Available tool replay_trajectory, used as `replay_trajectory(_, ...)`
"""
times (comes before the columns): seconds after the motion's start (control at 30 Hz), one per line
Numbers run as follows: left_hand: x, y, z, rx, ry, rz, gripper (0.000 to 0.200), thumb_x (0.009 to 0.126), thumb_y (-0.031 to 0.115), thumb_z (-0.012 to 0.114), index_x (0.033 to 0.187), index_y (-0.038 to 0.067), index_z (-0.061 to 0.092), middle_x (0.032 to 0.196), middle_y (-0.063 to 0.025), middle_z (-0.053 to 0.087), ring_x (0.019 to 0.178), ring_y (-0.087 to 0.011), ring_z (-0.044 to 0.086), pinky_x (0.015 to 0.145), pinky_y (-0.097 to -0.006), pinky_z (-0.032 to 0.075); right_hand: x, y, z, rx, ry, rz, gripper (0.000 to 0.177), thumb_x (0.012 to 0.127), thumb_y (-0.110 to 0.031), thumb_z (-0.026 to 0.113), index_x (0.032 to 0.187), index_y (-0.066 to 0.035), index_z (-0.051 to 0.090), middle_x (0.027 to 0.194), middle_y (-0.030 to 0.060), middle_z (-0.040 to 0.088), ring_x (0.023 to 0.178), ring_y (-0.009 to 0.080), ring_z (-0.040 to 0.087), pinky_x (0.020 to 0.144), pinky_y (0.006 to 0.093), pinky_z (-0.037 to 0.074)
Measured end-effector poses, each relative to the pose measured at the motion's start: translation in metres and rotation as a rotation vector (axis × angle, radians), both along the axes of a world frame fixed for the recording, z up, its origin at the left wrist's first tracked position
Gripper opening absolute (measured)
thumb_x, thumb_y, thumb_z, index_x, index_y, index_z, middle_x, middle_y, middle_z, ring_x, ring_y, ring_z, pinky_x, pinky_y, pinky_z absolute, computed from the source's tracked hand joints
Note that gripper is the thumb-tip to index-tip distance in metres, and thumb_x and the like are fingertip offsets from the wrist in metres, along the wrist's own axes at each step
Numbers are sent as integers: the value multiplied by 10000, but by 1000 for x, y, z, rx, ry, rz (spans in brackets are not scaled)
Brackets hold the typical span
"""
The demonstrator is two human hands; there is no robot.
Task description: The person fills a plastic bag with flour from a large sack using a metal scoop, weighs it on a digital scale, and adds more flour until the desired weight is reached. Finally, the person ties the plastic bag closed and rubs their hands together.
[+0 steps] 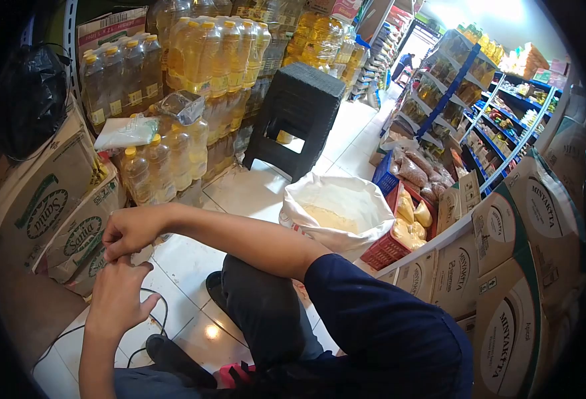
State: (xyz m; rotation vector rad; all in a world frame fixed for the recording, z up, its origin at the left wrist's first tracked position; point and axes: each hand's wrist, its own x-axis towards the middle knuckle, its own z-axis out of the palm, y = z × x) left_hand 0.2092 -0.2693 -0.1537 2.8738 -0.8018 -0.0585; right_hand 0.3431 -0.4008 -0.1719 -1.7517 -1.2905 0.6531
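In the head view, my right hand (136, 229) reaches across from the right, its fingers curled and pressed together at the tips of my left hand (120, 292). Whatever lies in that pinch, if anything, is too small or hidden to name. My left hand stands below it with the thumb spread away; some of its fingertips are covered by the right hand. Just behind both hands are cardboard cartons (83, 236) marked Sania. Shrink-wrapped oil bottles (166, 159) stand beyond them, with a white plastic packet (126, 133) lying on top.
A black plastic stool (296, 113) stands ahead. An open white sack (346, 239) holds pale grains beside a red crate (379, 253) of yellowish bags and a blue crate (386, 171). Minyakita cartons (505, 332) are stacked at right. A dark cable (163, 312) crosses the tiled floor.
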Motion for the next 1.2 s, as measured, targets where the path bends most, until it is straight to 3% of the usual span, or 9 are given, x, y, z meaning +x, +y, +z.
replay_trajectory(0.27, 13, 14, -24, 191, -107, 158, 435, 660, 171, 789, 1024, 0, 623, 1131, -191, 527, 945, -351, 574, 801, -436, 480, 16, -5, -15, 316, -502, -150, 250, 845, -263, 639, 883, -23, 699, 763, 126, 682, 709, 236, 649, 679, 331, 505)
replay_trajectory(0.37, 20, 15, -32, 201, -248, 273, 442, 687, 122, 766, 1068, -22, 594, 1250, -193, 470, 925, -323, 588, 776, -415, 497, 16, -4, -20, 105, -207, -398, 273, 842, -258, 654, 904, 6, 691, 816, 113, 689, 785, 208, 640, 734, 326, 501)
replay_trajectory(0.47, 28, 10, -51, 174, -345, 411, 603, 678, 55, 744, 1219, -57, 503, 1397, -226, 353, 973, -341, 572, 787, -425, 493, 6, 6, -22, 209, 355, -303, 289, 848, -238, 654, 936, 37, 666, 887, 107, 682, 865, 180, 614, 778, 326, 490)
replay_trajectory(0.6, 41, -2, -63, 280, -294, 591, 643, 815, 49, 612, 1393, -9, 338, 1497, -191, 255, 979, -297, 581, 826, -390, 508, -8, 19, -25, 226, 236, -306, 249, 877, -128, 590, 1052, 48, 604, 897, 103, 651, 872, 153, 592, 789, 307, 480)
replay_trajectory(0.7, 77, 24, -122, 193, -406, 573, 579, 931, 79, 478, 1460, 41, 245, 1522, -163, 232, 1026, -273, 587, 819, -357, 527, -13, 38, -42, 445, 509, -388, 211, 879, -44, 544, 1062, 53, 585, 862, 87, 640, 826, 141, 588, 772, 299, 479)
replay_trajectory(0.9, 94, 21, -123, -807, -58, 758, 464, 982, 176, 433, 1416, 69, 307, 1338, -169, 478, 1017, -272, 637, 795, -340, 538, -8, 64, -58, 422, 321, -659, 184, 928, -97, 523, 998, 68, 563, 793, 82, 613, 729, 132, 563, 690, 304, 480)
replay_trajectory(1.03, 127, 50, -196, -604, -290, 634, 418, 988, 205, 422, 1371, 55, 344, 1178, -169, 582, 1012, -287, 616, 815, -358, 502, -5, 58, -37, 227, 314, -709, 239, 943, -151, 526, 1044, 60, 571, 763, 74, 595, 706, 124, 547, 656, 294, 464)
replay_trajectory(1.1, 132, 58, -198, -774, -100, 583, 462, 1011, 266, 354, 1425, 70, 295, 1315, -133, 481, 1198, -245, 467, 968, -330, 374, 0, 60, -41, 189, 307, -681, 237, 930, -136, 529, 1072, 48, 577, 772, 68, 597, 717, 120, 551, 668, 284, 459)
replay_trajectory(1.2, 108, 35, -150, -498, -166, 766, 483, 982, 191, 400, 1428, 66, 262, 1168, -174, 565, 1038, -296, 570, 832, -381, 462, 2, 64, -48, 314, 496, -558, 247, 904, -84, 522, 1106, 44, 580, 794, 60, 604, 740, 113, 555, 702, 271, 454)
